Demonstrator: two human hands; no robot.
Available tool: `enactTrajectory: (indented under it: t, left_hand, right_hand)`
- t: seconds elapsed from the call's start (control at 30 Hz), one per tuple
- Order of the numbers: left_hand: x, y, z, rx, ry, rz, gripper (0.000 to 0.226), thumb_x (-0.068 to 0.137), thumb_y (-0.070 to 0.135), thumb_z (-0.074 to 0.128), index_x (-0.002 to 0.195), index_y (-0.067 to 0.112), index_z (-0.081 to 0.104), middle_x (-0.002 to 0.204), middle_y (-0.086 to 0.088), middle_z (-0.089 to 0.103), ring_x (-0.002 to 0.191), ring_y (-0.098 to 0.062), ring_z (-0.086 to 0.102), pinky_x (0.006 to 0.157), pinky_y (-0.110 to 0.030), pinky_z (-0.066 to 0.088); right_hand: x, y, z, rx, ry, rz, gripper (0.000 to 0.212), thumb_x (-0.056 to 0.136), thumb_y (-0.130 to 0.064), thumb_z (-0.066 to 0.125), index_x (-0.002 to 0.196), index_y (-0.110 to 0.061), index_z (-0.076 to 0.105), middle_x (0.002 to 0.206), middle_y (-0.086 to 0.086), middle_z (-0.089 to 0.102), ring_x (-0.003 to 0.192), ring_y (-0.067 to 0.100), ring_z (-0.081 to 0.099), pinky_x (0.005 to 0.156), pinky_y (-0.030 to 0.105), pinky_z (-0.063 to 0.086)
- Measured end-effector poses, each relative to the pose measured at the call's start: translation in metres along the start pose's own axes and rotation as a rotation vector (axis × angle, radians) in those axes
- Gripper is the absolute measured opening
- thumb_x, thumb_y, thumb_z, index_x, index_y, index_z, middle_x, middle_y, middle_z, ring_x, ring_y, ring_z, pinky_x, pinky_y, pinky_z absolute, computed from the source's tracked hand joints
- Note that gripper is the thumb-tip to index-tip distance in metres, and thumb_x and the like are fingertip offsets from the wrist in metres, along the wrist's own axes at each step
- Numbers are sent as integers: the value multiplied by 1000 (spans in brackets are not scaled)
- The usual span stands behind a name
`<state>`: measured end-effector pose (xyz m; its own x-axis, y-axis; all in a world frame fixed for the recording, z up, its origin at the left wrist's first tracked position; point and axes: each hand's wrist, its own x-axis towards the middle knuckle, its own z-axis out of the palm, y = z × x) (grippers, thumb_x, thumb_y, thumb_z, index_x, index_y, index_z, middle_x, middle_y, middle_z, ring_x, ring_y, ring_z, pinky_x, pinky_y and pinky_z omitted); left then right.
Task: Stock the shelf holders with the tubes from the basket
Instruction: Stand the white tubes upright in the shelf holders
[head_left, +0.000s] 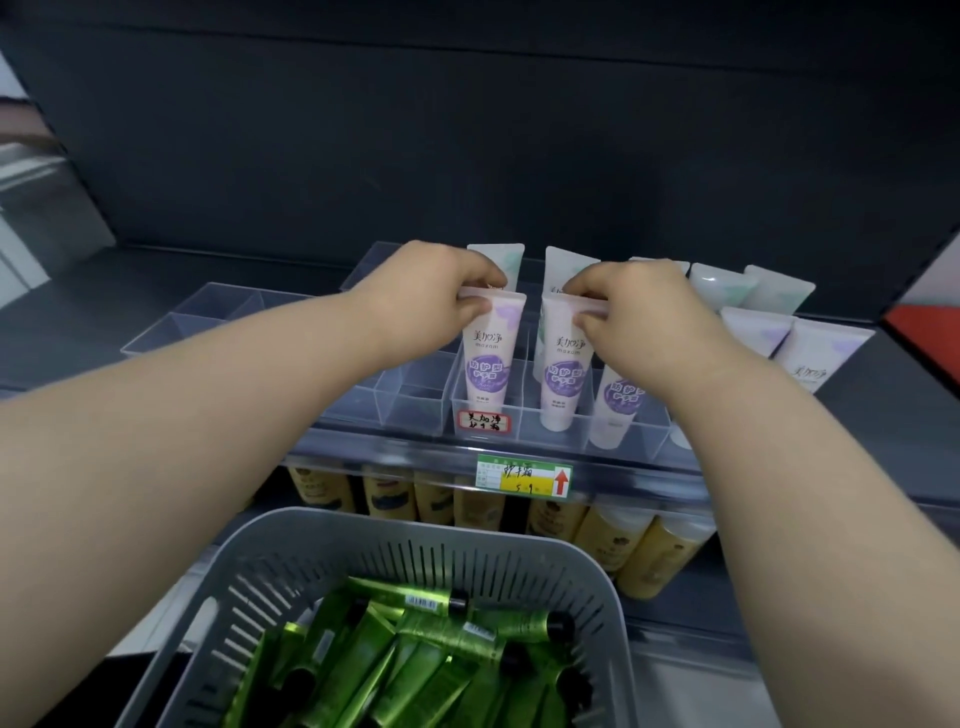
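Observation:
My left hand pinches the flat top edge of a white-and-purple tube that stands in a front compartment of the clear shelf holder. My right hand pinches the top of a second purple tube in the compartment to its right. A third purple tube leans beside it, partly behind my right wrist. Below, a grey slotted basket holds several shiny green tubes with black caps.
Several pale green-tinted tubes stand in the back row, and more purple ones stand at the right. Clear compartments at the left hold nothing. A price tag hangs on the shelf edge, with yellow bottles on the shelf below.

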<state>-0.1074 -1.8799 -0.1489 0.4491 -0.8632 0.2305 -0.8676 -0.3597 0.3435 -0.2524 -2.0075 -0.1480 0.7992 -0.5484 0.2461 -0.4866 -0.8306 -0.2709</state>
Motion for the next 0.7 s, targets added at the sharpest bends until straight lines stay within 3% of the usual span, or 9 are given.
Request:
enactTrajectory:
  t: [0.23,0.4,0.53,0.7]
  left_hand:
    - [-1,-2,-2,115,17,53,37,93,20,51,129,25,55,130,-1,57,117,-19,53,98,-32,43]
    - [-19,13,-7,222,48,224,42,93,17,48,135,24,48,141,4,46,130,-16,40,103,-37,38]
    - [-47,21,-7,325,92,302,43,94,22,49,136,27,46,143,5,43,131,-16,39,95,-43,46]
    - [-92,12,-5,394,154,453,40,78,15,69,118,14,63,116,-9,65,104,-30,63,74,-44,56]
  right_hand:
    - [1,-7,-2,-12,24,-32,39,92,-16,49,128,-27,56,126,7,59,109,29,57,90,38,50]
    - [-6,-15,-8,-22,60,-108,39,93,-14,49,130,-24,55,131,6,55,116,26,53,94,35,47]
    - [-15,-25,-17,8,79,-175,38,92,-15,52,129,-24,56,132,2,53,120,21,50,99,32,43]
    - [-36,-41,-23,8,65,-222,35,91,-14,53,125,-22,59,129,2,55,120,20,49,99,32,41]
